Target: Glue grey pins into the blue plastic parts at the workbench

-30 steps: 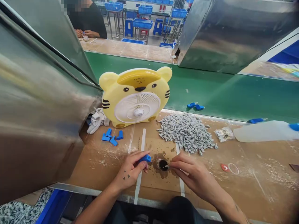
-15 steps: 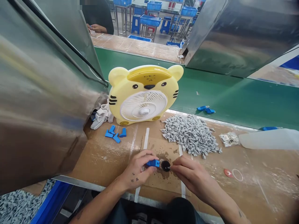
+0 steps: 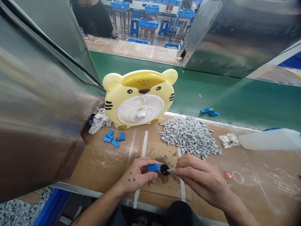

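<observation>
With my left hand (image 3: 139, 175) reaching in from the left, back of the hand up and small dark marks showing on it, I pinch a blue plastic piece (image 3: 153, 168) between thumb and fingers, its end pointing at my other hand. My right hand (image 3: 199, 175) angles in opposite, fingertips pressed together on a thin pale stick (image 3: 170, 170), whose tip is at the small black-filled cup (image 3: 164, 170) between my two grips.

Factory assembly floor: green conveyor belt (image 3: 235, 94), seated worker (image 3: 94, 20) at 11 o'clock, blue bins (image 3: 148, 24) on stands at 12.
</observation>
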Demonstrator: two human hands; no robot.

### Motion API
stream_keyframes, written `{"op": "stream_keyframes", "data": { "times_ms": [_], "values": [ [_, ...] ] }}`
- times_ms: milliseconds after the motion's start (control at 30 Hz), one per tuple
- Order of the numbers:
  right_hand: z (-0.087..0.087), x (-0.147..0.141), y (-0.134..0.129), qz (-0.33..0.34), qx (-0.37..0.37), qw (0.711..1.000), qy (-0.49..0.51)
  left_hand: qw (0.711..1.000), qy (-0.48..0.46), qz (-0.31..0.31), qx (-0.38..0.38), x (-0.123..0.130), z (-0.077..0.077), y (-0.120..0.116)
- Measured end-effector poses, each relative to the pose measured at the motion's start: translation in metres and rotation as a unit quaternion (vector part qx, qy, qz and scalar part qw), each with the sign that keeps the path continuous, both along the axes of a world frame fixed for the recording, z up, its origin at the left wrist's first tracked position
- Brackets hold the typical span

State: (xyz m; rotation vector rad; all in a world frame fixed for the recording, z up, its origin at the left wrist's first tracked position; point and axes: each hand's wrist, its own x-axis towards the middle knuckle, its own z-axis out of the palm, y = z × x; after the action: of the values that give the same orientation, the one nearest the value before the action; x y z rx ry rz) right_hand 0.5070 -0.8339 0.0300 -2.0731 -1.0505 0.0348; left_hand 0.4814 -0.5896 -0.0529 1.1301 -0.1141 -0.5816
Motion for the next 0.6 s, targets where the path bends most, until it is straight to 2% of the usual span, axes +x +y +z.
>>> {"op": "stream_keyframes", "data": {
  "times_ms": [133, 233, 333, 467, 533, 600],
  "values": [
    [0.009, 0.005, 0.01, 0.027, 0.007, 0.999, 0.019, 0.992, -0.087, -0.085, 0.038, 0.003, 0.009, 0.007],
    [0.012, 0.006, 0.014, 0.038, 0.003, 0.999, 0.02, 0.984, -0.11, -0.122, 0.075, 0.005, 0.014, 0.011],
    [0.012, 0.008, 0.016, 0.048, 0.003, 0.998, 0.028, 0.976, -0.137, -0.131, 0.106, 0.008, 0.018, 0.013],
    [0.013, 0.012, 0.02, 0.069, 0.011, 0.996, 0.054, 0.95, -0.237, -0.133, 0.157, 0.012, 0.025, 0.012],
    [0.012, 0.014, 0.021, 0.075, 0.025, 0.995, 0.059, 0.949, -0.235, -0.141, 0.156, 0.012, 0.028, 0.01],
    [0.009, 0.016, 0.022, 0.066, 0.037, 0.995, 0.064, 0.962, -0.184, -0.15, 0.138, 0.011, 0.028, 0.007]
  ]
}}
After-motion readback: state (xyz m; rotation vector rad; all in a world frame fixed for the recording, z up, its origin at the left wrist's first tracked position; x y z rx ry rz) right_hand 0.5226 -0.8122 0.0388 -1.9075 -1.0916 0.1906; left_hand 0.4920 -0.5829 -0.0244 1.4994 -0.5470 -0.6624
